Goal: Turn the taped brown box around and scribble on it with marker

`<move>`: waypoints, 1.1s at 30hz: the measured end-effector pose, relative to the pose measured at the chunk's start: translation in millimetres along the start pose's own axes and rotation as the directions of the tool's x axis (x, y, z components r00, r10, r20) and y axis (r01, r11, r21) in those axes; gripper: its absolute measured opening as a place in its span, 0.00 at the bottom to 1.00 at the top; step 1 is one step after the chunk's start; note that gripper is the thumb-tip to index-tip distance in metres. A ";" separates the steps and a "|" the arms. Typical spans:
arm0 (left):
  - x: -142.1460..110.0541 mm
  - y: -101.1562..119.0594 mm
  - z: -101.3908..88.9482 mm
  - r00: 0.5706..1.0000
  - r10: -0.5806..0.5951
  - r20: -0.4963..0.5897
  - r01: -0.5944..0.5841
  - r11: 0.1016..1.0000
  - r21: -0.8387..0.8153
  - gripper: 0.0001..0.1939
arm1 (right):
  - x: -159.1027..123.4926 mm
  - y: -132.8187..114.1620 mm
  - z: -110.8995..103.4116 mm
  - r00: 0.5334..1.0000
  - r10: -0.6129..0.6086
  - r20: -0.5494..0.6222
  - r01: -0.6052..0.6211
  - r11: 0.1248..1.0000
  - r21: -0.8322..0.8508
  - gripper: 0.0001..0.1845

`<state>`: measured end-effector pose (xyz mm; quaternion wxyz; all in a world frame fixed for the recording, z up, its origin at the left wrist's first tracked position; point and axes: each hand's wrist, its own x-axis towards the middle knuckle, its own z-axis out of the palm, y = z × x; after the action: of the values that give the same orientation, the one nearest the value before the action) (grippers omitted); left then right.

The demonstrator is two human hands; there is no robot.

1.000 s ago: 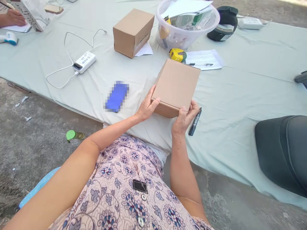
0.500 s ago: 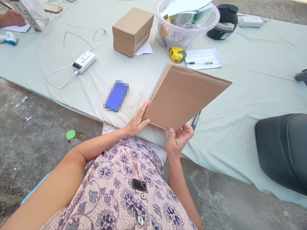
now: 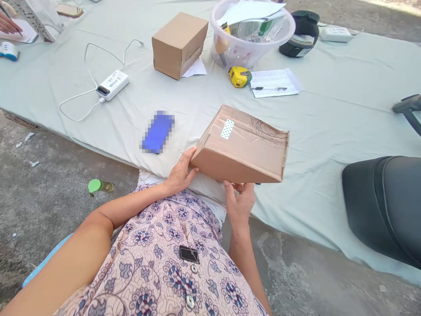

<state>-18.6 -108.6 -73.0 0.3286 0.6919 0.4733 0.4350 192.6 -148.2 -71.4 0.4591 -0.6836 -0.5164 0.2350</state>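
I hold a flat brown cardboard box (image 3: 243, 147) above the near edge of a cloth-covered surface (image 3: 329, 123). Its taped face, with a small sticker and pen scribbles, points up. My left hand (image 3: 179, 173) grips the box's left near corner, thumb along the edge. My right hand (image 3: 238, 202) supports the box from beneath at its near side, fingers curled under it. A blurred blue flat thing (image 3: 158, 131) lies on the cloth left of the box.
Farther back stand a second cardboard box (image 3: 179, 44), a clear plastic tub (image 3: 251, 30) of items, a yellow tape measure (image 3: 240, 76), a printed sheet with a pen (image 3: 272, 82) and a white power bank (image 3: 112, 84) with cable. Another person's hand (image 3: 8, 24) is far left. A dark seat (image 3: 384, 202) sits right.
The box has been turned over in my hands: first its plain face showed, then it stood tilted on edge, now the taped face is up. The black marker is hidden behind it.
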 end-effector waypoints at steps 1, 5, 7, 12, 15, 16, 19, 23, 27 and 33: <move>1.0 3.2 -3.9 1.000 -0.008 0.009 0.008 1.000 -0.017 0.32 | 3.5 -1.4 -6.7 0.999 -0.027 0.018 0.028 0.999 -0.033 0.27; 11.7 28.6 -23.7 0.999 0.012 -0.035 -0.015 0.996 -0.086 0.39 | 17.9 -24.2 -28.8 0.960 -0.251 -0.122 0.255 0.967 0.021 0.31; 21.7 47.7 -31.8 0.993 0.074 -0.093 -0.084 0.991 -0.108 0.39 | 23.7 -44.4 -32.4 0.896 -0.375 -0.239 0.406 0.909 0.098 0.33; 45.4 85.7 -32.3 0.969 0.217 -0.114 -0.227 0.970 -0.082 0.31 | 29.1 -80.9 -25.6 0.823 -0.469 -0.321 0.511 0.858 0.056 0.27; 48.8 91.6 -24.6 0.965 0.226 -0.133 -0.239 0.967 -0.090 0.25 | 27.2 -82.5 -21.5 0.815 -0.474 -0.335 0.503 0.864 0.002 0.23; 48.0 92.1 -22.5 0.964 0.219 -0.148 -0.234 0.968 -0.091 0.24 | 26.0 -81.7 -20.8 0.817 -0.471 -0.334 0.501 0.865 0.006 0.22; 43.4 94.4 -19.3 0.961 0.213 -0.178 -0.234 0.967 -0.101 0.21 | 21.8 -83.5 -20.5 0.820 -0.455 -0.348 0.498 0.866 0.042 0.20; 41.4 95.4 -15.8 0.963 0.224 -0.152 -0.251 0.949 -0.192 0.21 | 16.1 -103.1 -28.5 0.718 -0.503 -0.481 0.588 0.808 0.034 0.21; 42.7 76.6 -6.1 0.993 0.101 -0.058 -0.115 0.939 -0.325 0.20 | 11.7 -122.9 -42.2 0.724 -0.574 -0.381 0.585 0.805 -0.101 0.21; 32.8 38.5 -6.8 0.979 -0.197 0.058 0.204 0.965 -0.162 0.21 | 22.1 -106.0 -17.1 0.784 -0.609 0.125 0.606 0.703 -0.372 0.12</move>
<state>-4.9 -90.4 -27.3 0.4374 0.6193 0.4961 0.4232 162.1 -129.6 32.2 0.3661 -0.5539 -0.7467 -0.0403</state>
